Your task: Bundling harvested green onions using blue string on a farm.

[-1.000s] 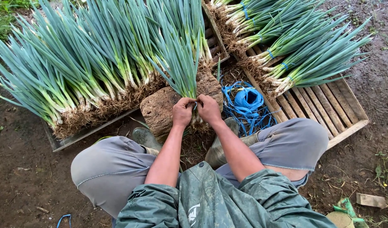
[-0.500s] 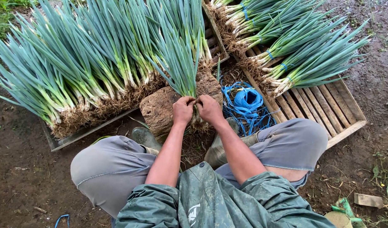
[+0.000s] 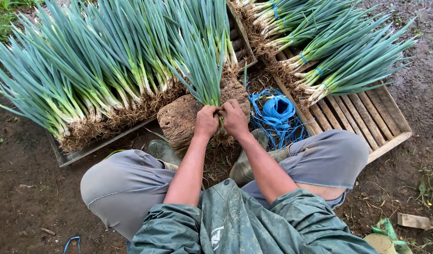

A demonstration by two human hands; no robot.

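Observation:
I squat over a worn wooden block [image 3: 179, 120] on muddy ground. My left hand [image 3: 206, 121] and my right hand [image 3: 235, 117] are closed side by side around the white stalks of a bunch of green onions [image 3: 202, 70], whose leaves fan away from me. The bunch's roots are hidden under my fingers. A ball of blue twine [image 3: 278, 108] with loose loops lies just right of my right hand.
A long row of loose green onions [image 3: 84, 75] lies on a wooden pallet [image 3: 80, 153] at the left. Tied bundles [image 3: 339, 56] rest on a slatted pallet [image 3: 376, 117] at the right. My rubber boots [image 3: 162, 150] stand beside the block. Wet soil surrounds everything.

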